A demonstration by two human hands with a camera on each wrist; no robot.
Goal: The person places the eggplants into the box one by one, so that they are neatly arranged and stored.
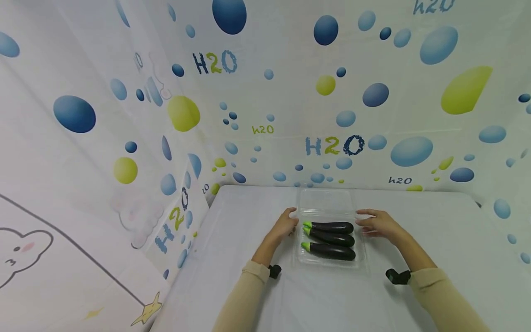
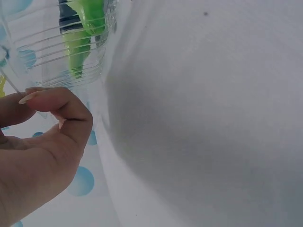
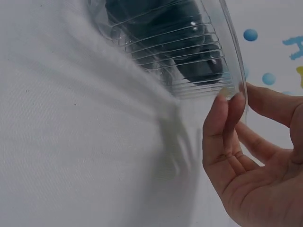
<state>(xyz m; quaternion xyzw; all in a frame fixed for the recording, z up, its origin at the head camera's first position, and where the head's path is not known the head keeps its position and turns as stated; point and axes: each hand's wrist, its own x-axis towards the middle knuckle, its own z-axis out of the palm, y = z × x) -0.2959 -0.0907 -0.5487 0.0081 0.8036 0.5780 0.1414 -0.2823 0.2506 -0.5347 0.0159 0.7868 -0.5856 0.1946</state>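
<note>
A clear plastic clamshell box (image 1: 327, 264) lies on the white table with its lid (image 1: 325, 199) folded back toward the wall. Three dark eggplants, a back one (image 1: 333, 227), a middle one (image 1: 335, 238) and a front one (image 1: 333, 251), lie side by side in it, green stem ends to the left. At the box's left side my left hand (image 1: 286, 224) pinches the rim between thumb and finger, as the left wrist view shows. Opposite, my right hand (image 1: 380, 223) pinches the right rim between thumb and fingertips, clearest in the right wrist view.
The white-covered table (image 1: 323, 299) runs back to a wall sheet (image 1: 286, 101) printed with blue and green drops. Another printed sheet (image 1: 95, 207) hangs along the left side. Black wrist cameras are strapped on the left wrist (image 1: 274, 271) and right wrist (image 1: 399, 276).
</note>
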